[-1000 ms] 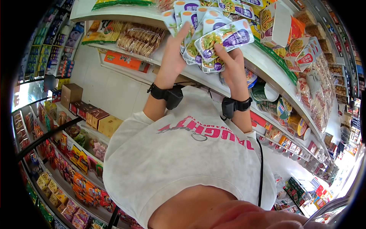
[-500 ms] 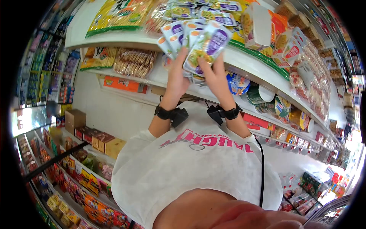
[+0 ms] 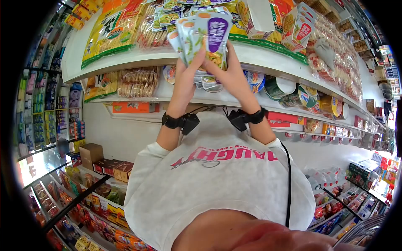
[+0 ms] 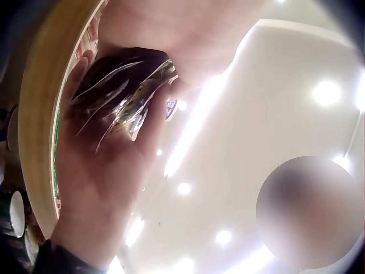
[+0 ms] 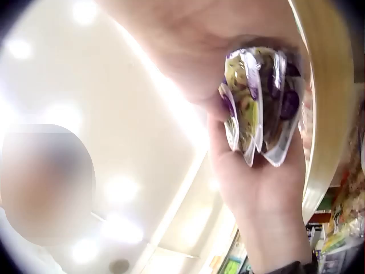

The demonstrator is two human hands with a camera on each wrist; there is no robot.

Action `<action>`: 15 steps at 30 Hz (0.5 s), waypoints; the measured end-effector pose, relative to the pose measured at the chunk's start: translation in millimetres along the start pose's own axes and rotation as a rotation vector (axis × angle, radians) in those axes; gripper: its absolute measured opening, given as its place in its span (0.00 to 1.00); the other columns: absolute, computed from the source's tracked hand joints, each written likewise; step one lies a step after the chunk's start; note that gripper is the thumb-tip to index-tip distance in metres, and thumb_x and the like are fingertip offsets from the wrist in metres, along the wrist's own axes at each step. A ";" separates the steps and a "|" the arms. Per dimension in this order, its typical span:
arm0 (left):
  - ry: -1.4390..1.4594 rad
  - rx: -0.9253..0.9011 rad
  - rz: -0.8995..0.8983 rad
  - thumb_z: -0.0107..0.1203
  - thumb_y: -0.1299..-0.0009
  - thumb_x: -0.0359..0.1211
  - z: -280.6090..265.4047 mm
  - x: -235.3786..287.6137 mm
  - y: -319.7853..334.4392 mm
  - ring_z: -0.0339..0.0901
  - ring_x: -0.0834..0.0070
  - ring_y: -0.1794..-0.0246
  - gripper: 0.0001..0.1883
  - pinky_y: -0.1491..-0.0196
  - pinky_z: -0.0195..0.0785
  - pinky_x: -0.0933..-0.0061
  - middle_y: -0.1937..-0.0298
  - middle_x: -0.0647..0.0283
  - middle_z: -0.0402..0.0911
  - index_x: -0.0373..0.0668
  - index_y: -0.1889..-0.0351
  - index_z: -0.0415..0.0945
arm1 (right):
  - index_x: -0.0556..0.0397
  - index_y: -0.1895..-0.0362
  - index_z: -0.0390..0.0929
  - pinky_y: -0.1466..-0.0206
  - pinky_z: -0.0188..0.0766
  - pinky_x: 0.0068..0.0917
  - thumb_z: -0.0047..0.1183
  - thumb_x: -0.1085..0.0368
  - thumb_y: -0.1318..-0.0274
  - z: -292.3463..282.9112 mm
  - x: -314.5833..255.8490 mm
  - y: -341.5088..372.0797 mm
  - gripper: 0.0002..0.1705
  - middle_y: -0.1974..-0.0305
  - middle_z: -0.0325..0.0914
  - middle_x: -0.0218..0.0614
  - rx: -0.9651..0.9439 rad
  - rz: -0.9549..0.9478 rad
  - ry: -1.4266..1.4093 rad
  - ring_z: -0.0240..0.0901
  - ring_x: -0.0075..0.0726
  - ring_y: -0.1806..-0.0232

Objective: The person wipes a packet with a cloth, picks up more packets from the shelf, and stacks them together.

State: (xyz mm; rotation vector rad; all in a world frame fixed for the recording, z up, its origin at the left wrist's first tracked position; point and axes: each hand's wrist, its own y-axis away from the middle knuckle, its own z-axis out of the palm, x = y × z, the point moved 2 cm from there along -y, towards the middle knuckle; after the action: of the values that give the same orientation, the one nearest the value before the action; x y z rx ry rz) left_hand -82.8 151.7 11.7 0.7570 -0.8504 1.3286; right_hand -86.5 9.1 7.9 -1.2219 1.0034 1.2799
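head view: hands [image 3: 232,79] grip packets [image 3: 217,35] beside stocked white shop shelves [image 3: 146,54].

pkts [image 3: 214,39]: glossy plstc | shirt [image 3: 217,180]: matt cloth | shelf rim [image 4: 39,114]: smooth, wood-look

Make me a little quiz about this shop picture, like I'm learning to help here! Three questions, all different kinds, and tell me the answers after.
1. True or false: the left hand and the right hand both hold the packets.

2. What colour is the big patch on the front packet?
A) red
B) purple
C) black

3. Fill in the blank: the shirt is white, and its big letters are ____.

Key: 1 true; 2 B; 3 pink.
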 end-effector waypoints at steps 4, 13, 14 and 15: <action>-0.268 -0.189 0.124 0.67 0.28 0.34 21.9 -6.7 -24.3 0.82 0.78 0.50 0.23 0.47 0.76 0.74 0.46 0.61 0.84 0.34 0.39 0.75 | 0.62 0.25 0.49 0.38 0.72 0.31 0.67 0.67 0.39 -41.7 -4.4 -3.3 0.47 0.42 0.74 0.46 0.023 -0.153 0.007 0.73 0.33 0.41; -0.526 -0.535 0.345 0.81 0.45 0.38 51.4 -53.7 -90.5 0.72 0.70 0.34 0.43 0.33 0.68 0.65 0.34 0.57 0.74 0.40 0.33 0.69 | 0.59 0.28 0.55 0.29 0.64 0.35 0.65 0.75 0.43 -105.4 28.8 -8.0 0.42 0.39 0.70 0.43 0.283 -0.496 0.369 0.68 0.36 0.35; -0.529 -0.540 0.369 0.81 0.47 0.38 51.5 -58.8 -89.4 0.71 0.67 0.33 0.47 0.31 0.65 0.64 0.36 0.59 0.73 0.43 0.30 0.68 | 0.58 0.28 0.54 0.30 0.65 0.34 0.65 0.74 0.44 -109.3 28.6 -6.5 0.44 0.39 0.70 0.44 0.264 -0.481 0.413 0.68 0.37 0.35; -0.573 -0.540 0.433 0.82 0.48 0.38 53.7 -56.6 -89.8 0.72 0.67 0.34 0.48 0.32 0.65 0.64 0.37 0.59 0.74 0.43 0.29 0.67 | 0.57 0.27 0.53 0.31 0.66 0.34 0.66 0.73 0.45 -111.9 25.7 -3.6 0.46 0.38 0.71 0.45 0.244 -0.465 0.459 0.69 0.38 0.36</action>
State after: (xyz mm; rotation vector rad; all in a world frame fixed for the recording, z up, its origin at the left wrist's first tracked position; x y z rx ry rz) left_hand -0.7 68.2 -9.5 0.5348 -1.8265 1.1678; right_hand -69.2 -97.4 -31.2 -1.4785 1.0740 0.5098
